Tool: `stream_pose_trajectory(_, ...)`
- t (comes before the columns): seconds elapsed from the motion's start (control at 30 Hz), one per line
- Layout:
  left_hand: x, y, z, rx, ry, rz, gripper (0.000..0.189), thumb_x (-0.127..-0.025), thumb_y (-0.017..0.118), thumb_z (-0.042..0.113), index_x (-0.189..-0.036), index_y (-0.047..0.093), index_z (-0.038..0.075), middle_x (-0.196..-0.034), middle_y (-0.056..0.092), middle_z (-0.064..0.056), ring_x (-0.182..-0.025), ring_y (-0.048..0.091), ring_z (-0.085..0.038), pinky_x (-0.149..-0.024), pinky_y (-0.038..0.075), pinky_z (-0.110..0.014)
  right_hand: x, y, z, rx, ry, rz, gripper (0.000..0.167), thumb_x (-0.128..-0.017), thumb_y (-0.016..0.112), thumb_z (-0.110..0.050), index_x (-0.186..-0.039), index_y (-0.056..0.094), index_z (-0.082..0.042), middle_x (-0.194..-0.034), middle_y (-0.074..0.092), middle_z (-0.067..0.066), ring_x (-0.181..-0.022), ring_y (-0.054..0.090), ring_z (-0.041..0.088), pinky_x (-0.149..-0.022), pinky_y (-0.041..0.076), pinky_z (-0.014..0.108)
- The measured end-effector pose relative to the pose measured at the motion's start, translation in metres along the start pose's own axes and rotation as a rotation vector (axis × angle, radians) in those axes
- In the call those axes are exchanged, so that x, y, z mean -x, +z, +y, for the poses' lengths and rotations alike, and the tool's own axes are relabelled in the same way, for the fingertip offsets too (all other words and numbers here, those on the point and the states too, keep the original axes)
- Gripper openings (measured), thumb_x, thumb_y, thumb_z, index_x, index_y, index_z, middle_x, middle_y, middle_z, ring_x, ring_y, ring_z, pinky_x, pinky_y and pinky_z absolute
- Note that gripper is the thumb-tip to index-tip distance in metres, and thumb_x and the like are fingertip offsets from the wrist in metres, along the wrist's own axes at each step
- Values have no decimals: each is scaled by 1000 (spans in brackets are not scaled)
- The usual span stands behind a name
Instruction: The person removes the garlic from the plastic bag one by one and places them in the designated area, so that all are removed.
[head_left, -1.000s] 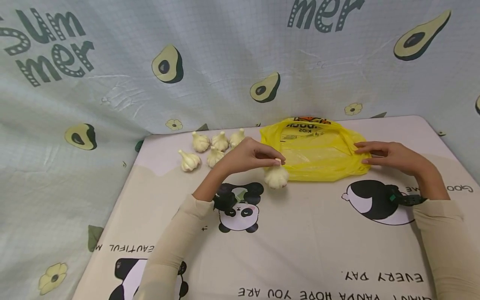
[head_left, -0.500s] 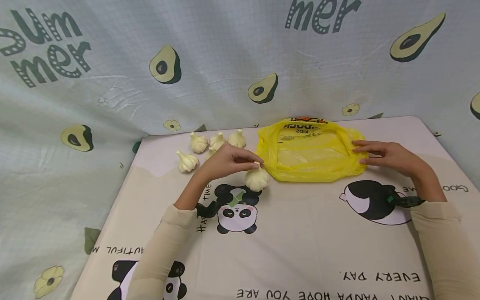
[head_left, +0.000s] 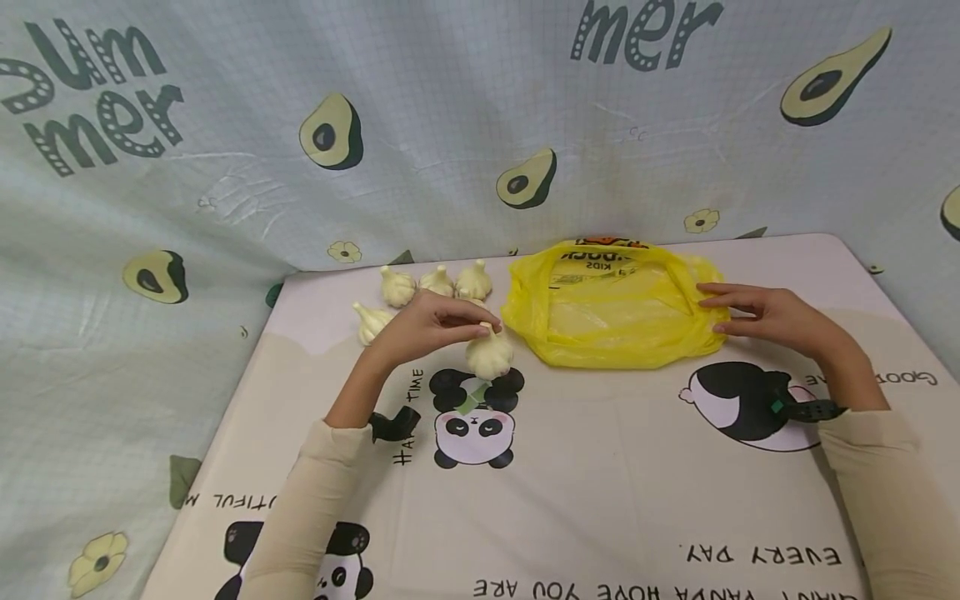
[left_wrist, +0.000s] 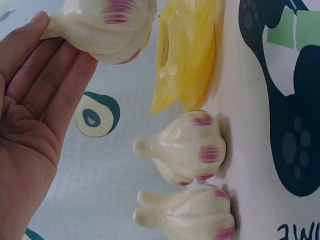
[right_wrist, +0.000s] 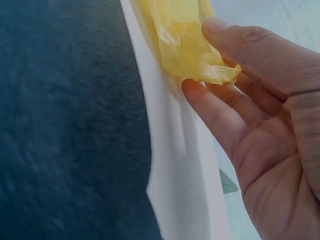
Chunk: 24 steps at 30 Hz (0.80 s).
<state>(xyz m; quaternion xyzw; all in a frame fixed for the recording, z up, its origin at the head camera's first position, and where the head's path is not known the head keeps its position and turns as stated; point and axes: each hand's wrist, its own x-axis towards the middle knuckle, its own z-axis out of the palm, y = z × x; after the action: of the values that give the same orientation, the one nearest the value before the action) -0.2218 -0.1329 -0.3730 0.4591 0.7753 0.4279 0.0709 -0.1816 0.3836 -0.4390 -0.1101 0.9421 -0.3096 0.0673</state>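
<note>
My left hand (head_left: 423, 329) pinches a white garlic bulb (head_left: 490, 355) by its stem, just above the panda print. Purple streaks mark this bulb (left_wrist: 112, 22) in the left wrist view. Behind and left of that hand stand several more garlic bulbs (head_left: 397, 287), one partly hidden by the hand. A yellow plastic bag (head_left: 618, 310) lies at the back of the table, its mouth spread toward me. At its right edge, my right hand (head_left: 780, 319) has the plastic between thumb and fingers. The right wrist view shows the bag's crumpled edge (right_wrist: 192, 55) there.
A pale tablecloth (head_left: 600, 483) with panda drawings and lettering covers the table. An avocado-printed curtain (head_left: 427, 108) hangs directly behind the table and along its left side. Black straps (head_left: 813, 409) sit at both wrists.
My left hand has moved left, away from the bag, carrying the garlic bulb toward the other bulbs. The bag and my right hand have shifted slightly left.
</note>
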Motion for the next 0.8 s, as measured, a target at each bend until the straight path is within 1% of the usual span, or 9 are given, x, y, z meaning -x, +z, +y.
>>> stream_pose_trajectory(0.03,1,-1,0,3,0,4,18,-96,72,9,-112,79,10,-103,77,4,-89,69,-12,-74,54,-25,0,1,0,4,-10,-5,47,-95,74,-33,-136,66,-13,-157,45,11,-145,35,41,-99,44,21)
stream_pose_trajectory(0.07,2,-2,0,5,-1,7,18,-96,71,8,-113,79,9,-103,77,3,-90,70,-12,-75,55,-25,0,2,0,11,-12,-5,48,-95,74,-34,-137,66,-13,-157,45,11,-145,35,41,-100,44,25)
stream_pose_trajectory(0.2,7,-6,-1,-25,-8,30,19,-95,72,7,-112,78,6,-105,78,-2,-96,71,-11,-78,57,-25,0,3,0,26,-18,5,48,-94,75,-33,-136,66,-12,-157,45,11,-145,35,42,-103,44,32)
stream_pose_trajectory(0.23,9,-7,-2,-36,-16,35,19,-94,73,7,-112,78,6,-106,78,-3,-95,71,-11,-77,56,-24,0,3,0,25,-14,7,48,-94,75,-33,-136,66,-12,-157,44,11,-145,35,41,-102,44,29)
stream_pose_trajectory(0.3,12,-9,-3,-56,-42,47,19,-94,73,9,-112,78,5,-106,78,-3,-93,71,-10,-75,56,-23,0,3,-1,25,-10,14,47,-94,75,-32,-136,67,-13,-157,45,10,-145,36,41,-96,42,17)
stream_pose_trajectory(0.4,17,-11,-5,-79,-79,55,18,-95,73,10,-111,79,7,-106,78,0,-88,68,-9,-73,53,-22,1,2,-1,21,-12,19,47,-94,76,-32,-136,67,-13,-157,45,10,-144,37,40,-84,34,1)
stream_pose_trajectory(0.43,19,-11,-5,-85,-86,57,17,-95,74,11,-111,79,8,-105,78,1,-87,68,-9,-72,53,-22,1,2,-1,16,-16,19,47,-94,76,-31,-136,67,-13,-158,44,10,-143,37,41,-83,33,-1)
stream_pose_trajectory(0.57,23,-13,-8,-104,-82,53,17,-95,73,12,-111,80,10,-106,77,4,-93,69,-10,-76,53,-22,1,2,1,7,-17,26,47,-94,76,-31,-137,66,-13,-158,44,9,-142,39,40,-82,34,-2)
stream_pose_trajectory(0.8,27,-14,-15,-111,-83,64,18,-95,73,12,-111,80,10,-107,77,5,-94,69,-8,-74,53,-22,0,3,4,-19,-32,37,46,-95,75,-30,-137,66,-13,-159,42,9,-143,37,41,-84,33,-3)
